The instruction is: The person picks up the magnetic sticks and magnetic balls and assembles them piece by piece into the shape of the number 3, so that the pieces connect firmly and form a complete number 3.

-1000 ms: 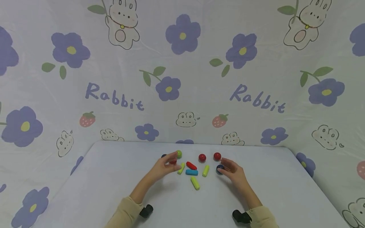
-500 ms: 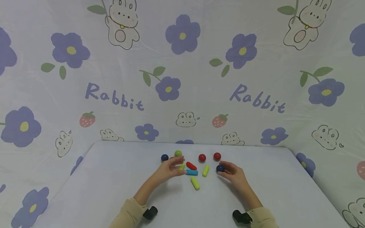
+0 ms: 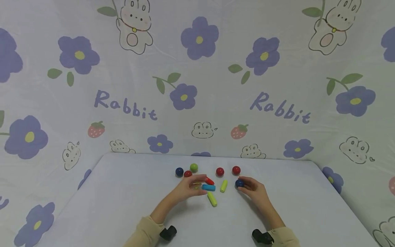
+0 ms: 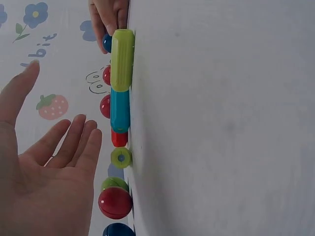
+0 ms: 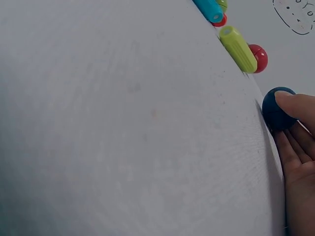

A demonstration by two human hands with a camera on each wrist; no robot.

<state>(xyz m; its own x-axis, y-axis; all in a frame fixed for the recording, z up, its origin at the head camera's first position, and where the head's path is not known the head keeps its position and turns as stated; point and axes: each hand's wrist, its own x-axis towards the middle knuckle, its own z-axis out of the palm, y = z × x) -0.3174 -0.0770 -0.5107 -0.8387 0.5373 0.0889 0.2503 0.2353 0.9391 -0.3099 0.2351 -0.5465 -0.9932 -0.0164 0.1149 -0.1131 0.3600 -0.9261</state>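
My left hand (image 3: 188, 188) hovers with thumb and fingers spread apart, nothing between them. Just off its fingertips lies a blue stick (image 3: 208, 187), with a red stick (image 3: 210, 180) behind it. One yellow-green stick is mostly hidden by this hand; in the left wrist view the end of a yellow-green stick (image 4: 121, 158) shows. Another yellow-green stick (image 3: 212, 199) lies in front, and a third yellow-green stick (image 3: 223, 186) to the right. My right hand (image 3: 254, 190) holds a dark blue ball (image 5: 275, 110) between thumb and fingers, low at the table surface.
Two red balls, a middle red ball (image 3: 219, 172) and a right red ball (image 3: 236, 170), sit farther back. Behind my left hand are another red ball (image 3: 188, 174), a green ball (image 3: 193, 167) and a dark blue ball (image 3: 179, 172). A patterned cloth (image 3: 216, 85) hangs behind the white table (image 3: 123, 206).
My left hand has moved right and nearer, from beside the red ball to the blue stick. The right hand's fingers have come down around the dark blue ball, which stays in about the same place.
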